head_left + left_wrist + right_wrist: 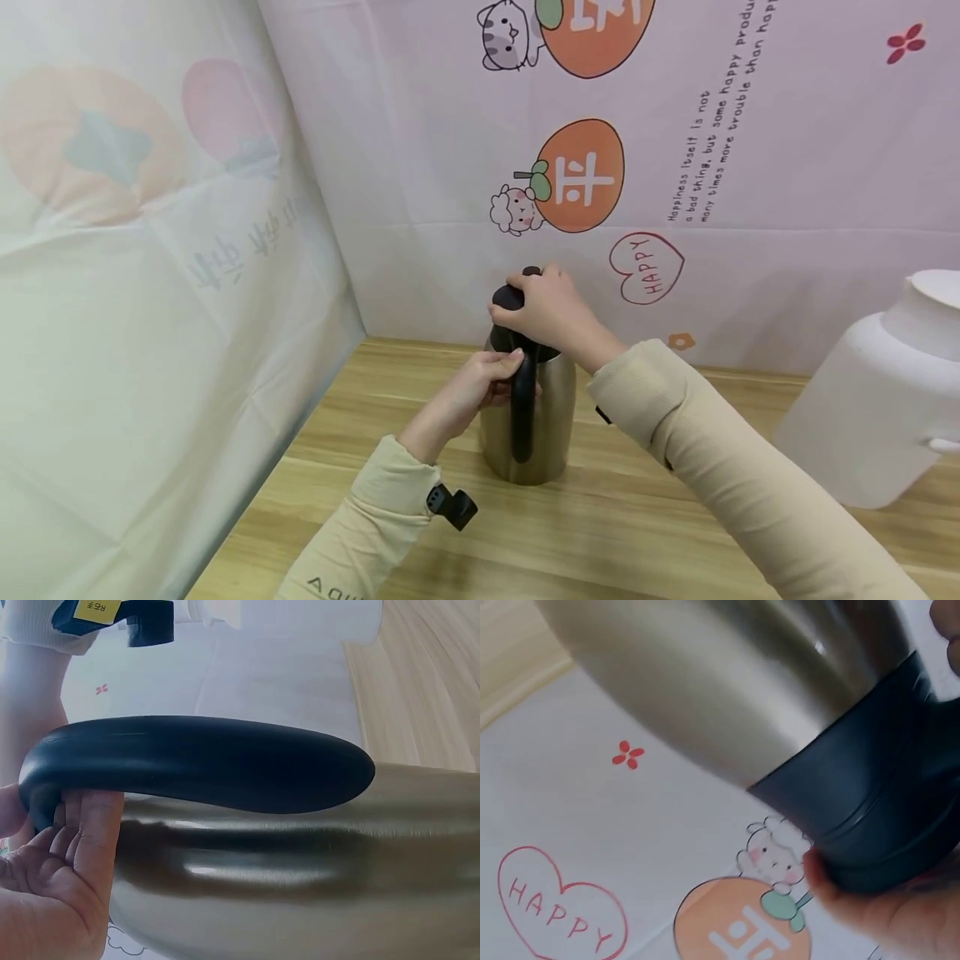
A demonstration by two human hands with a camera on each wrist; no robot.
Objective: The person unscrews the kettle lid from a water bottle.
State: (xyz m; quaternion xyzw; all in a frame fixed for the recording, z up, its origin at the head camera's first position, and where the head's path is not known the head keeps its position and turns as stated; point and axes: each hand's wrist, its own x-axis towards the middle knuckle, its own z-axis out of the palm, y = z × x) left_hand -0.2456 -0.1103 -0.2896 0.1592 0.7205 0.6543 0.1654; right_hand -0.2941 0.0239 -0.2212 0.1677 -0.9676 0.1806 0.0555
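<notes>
A brushed-metal thermos jug (557,421) with a black handle (522,421) and a black lid (506,297) stands upright on the wooden table. My left hand (480,385) holds the handle near its upper end, the fingers passing through the gap between handle and body in the left wrist view. Over the top of the jug, my right hand (557,310) grips the lid, thumb on the near side and fingers reaching across it. Part of the lid is hidden by that hand. The right wrist view shows the right hand (889,919) against the black top (862,772).
To the right stands a large white container (862,417) with a round top. A printed white cloth (420,167) hangs behind the table, and another sheet (172,350) hangs along the left. Wooden tabletop (600,533) extends in front of the jug.
</notes>
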